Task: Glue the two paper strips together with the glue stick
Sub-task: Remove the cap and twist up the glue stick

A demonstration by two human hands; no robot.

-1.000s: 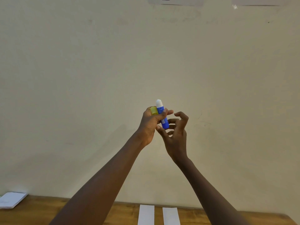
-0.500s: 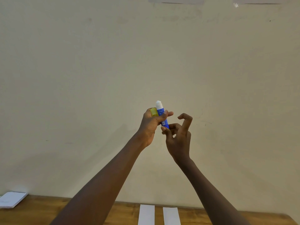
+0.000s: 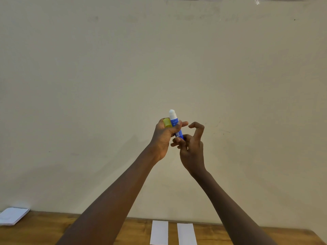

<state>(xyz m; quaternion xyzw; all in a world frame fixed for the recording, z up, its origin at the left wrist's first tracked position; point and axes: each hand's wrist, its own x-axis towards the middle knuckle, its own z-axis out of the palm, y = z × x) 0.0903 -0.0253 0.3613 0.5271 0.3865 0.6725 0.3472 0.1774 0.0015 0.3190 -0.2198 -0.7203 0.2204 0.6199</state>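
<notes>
I hold both hands up in front of the wall. My left hand (image 3: 161, 137) grips the blue glue stick (image 3: 175, 124) upright, its white glue tip bare at the top, and also keeps the yellow cap (image 3: 167, 122) pinched beside it. My right hand (image 3: 192, 149) pinches the stick's bottom end with thumb and fingertips, the index finger curled free. Two white paper strips, the left strip (image 3: 159, 232) and the right strip (image 3: 186, 234), lie side by side with a gap between them on the wooden table (image 3: 44, 230) at the bottom edge.
A white folded paper or notepad (image 3: 13, 215) lies at the table's far left. The plain beige wall (image 3: 159, 59) fills most of the view right behind the table.
The right hand's fingers have shifted around the stick's base, the index finger lifting and curling. The left hand and the stick stay nearly in place.
</notes>
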